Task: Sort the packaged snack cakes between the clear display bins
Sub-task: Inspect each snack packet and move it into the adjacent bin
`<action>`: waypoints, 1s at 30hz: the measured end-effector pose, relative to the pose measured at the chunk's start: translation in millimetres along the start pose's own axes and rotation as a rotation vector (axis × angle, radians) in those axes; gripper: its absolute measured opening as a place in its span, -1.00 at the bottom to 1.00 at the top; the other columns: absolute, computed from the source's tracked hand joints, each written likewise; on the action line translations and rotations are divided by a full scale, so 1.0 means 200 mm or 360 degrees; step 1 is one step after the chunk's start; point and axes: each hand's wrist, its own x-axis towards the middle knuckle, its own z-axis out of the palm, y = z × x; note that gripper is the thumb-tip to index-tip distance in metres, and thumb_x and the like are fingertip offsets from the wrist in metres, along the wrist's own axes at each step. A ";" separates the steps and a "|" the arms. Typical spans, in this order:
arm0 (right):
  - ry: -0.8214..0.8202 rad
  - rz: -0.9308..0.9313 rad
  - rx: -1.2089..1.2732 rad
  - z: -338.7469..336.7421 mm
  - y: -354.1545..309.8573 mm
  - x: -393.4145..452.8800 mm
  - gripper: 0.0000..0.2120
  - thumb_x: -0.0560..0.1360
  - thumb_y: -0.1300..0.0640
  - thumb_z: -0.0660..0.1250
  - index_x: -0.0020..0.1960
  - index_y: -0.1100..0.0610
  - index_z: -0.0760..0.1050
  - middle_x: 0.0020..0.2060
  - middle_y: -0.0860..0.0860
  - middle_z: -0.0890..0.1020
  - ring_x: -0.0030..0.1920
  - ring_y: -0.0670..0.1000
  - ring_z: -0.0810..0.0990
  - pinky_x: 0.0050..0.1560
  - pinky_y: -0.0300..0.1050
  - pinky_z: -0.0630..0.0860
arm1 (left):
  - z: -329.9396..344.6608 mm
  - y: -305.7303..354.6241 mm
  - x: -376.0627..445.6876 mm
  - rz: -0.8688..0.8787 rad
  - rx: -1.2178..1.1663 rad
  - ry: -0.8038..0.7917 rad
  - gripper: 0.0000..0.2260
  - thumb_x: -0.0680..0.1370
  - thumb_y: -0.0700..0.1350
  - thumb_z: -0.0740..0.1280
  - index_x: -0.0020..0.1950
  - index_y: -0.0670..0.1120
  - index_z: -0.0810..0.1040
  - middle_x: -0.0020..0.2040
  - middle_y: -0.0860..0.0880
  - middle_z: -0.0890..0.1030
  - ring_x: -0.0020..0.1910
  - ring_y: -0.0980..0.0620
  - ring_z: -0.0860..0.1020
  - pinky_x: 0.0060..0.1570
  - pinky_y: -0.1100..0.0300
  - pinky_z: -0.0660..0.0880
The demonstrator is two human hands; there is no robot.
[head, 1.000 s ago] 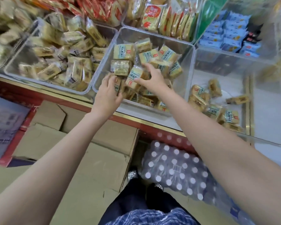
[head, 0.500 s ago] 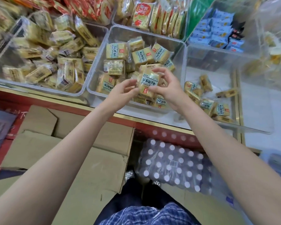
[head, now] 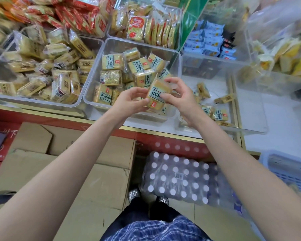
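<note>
Above the middle bin's front edge, both my left hand and right hand pinch one snack cake, its long axis tilted upright; right bin lies nearer my right

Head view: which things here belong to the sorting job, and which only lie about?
Job: held snack cake; left hand; right hand; middle clear bin; right clear bin.

Lying about: cardboard boxes; bottle pack; blue basket; blue packets.
</note>
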 end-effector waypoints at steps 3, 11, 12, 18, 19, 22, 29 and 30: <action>0.0062 0.0017 -0.0062 -0.04 -0.03 -0.02 -0.85 0.50 0.20 0.38 0.01 0.01 0.50 -0.07 0.02 0.63 -0.09 -0.07 0.59 -0.12 -0.26 0.50 | -0.01 0.01 -0.03 0.0052 0.0124 -0.0008 -0.77 0.53 -0.28 0.34 0.16 -0.11 0.52 0.10 -0.04 0.60 0.07 0.03 0.60 0.05 0.21 0.56; 0.0089 0.0103 0.0212 -0.10 -0.04 -0.08 -0.98 0.47 0.29 0.39 -0.12 0.20 0.58 -0.16 0.12 0.67 -0.12 0.03 0.66 0.00 -0.07 0.61 | 0.01 0.02 -0.10 0.0071 -0.0098 -0.0050 -0.80 0.57 -0.27 0.27 0.13 -0.06 0.56 0.07 -0.04 0.62 0.05 0.06 0.61 0.05 0.23 0.56; 0.0119 0.0125 0.0207 -0.10 -0.04 -0.09 -0.95 0.47 0.31 0.39 -0.16 0.22 0.57 -0.22 0.09 0.67 -0.16 0.01 0.67 -0.01 -0.09 0.62 | 0.01 0.02 -0.10 0.0040 -0.0122 -0.0043 -0.81 0.57 -0.27 0.27 0.11 -0.06 0.57 0.07 -0.05 0.63 0.05 0.06 0.62 0.07 0.22 0.55; 0.0395 0.0169 0.0175 -0.07 0.00 -0.12 -0.86 0.50 0.37 0.33 -0.22 0.26 0.50 -0.31 0.11 0.62 -0.36 -0.08 0.66 -0.21 -0.25 0.61 | 0.02 -0.05 -0.13 -0.0251 -0.0488 0.0100 -0.85 0.53 -0.24 0.32 0.10 -0.16 0.52 0.07 -0.14 0.62 0.02 -0.02 0.64 0.01 0.20 0.59; 0.0416 0.0178 0.0175 -0.07 0.01 -0.13 -0.86 0.51 0.37 0.32 -0.22 0.25 0.49 -0.31 0.11 0.63 -0.36 -0.08 0.66 -0.23 -0.27 0.60 | 0.03 -0.07 -0.14 -0.0312 -0.0500 0.0099 -0.87 0.53 -0.24 0.33 0.07 -0.16 0.52 0.04 -0.14 0.63 -0.02 -0.01 0.65 -0.02 0.19 0.60; 0.0425 0.0212 0.0147 -0.06 0.04 -0.15 -0.86 0.50 0.35 0.34 -0.22 0.23 0.50 -0.29 0.11 0.64 -0.35 -0.07 0.66 -0.24 -0.27 0.59 | 0.04 -0.10 -0.16 -0.0381 -0.0510 0.0099 -0.94 0.54 -0.25 0.32 0.00 -0.18 0.54 -0.05 -0.13 0.67 -0.09 0.01 0.67 -0.12 0.21 0.61; 0.0361 0.0255 0.0162 -0.07 0.09 -0.19 -0.91 0.47 0.38 0.36 -0.13 0.22 0.53 -0.20 0.14 0.64 -0.24 0.01 0.66 -0.04 -0.16 0.63 | 0.06 -0.09 -0.15 -0.0378 -0.0291 0.0249 -0.95 0.50 -0.28 0.38 -0.12 -0.18 0.53 -0.08 -0.13 0.63 -0.15 0.02 0.64 -0.16 0.26 0.61; 0.0347 0.0270 0.0153 -0.07 0.09 -0.20 -0.90 0.47 0.40 0.36 -0.12 0.22 0.53 -0.18 0.14 0.64 -0.23 0.01 0.66 -0.04 -0.17 0.63 | 0.06 -0.09 -0.15 -0.0360 -0.0238 0.0259 -0.92 0.50 -0.27 0.38 -0.16 -0.16 0.51 -0.09 -0.11 0.62 -0.14 0.01 0.63 -0.15 0.25 0.61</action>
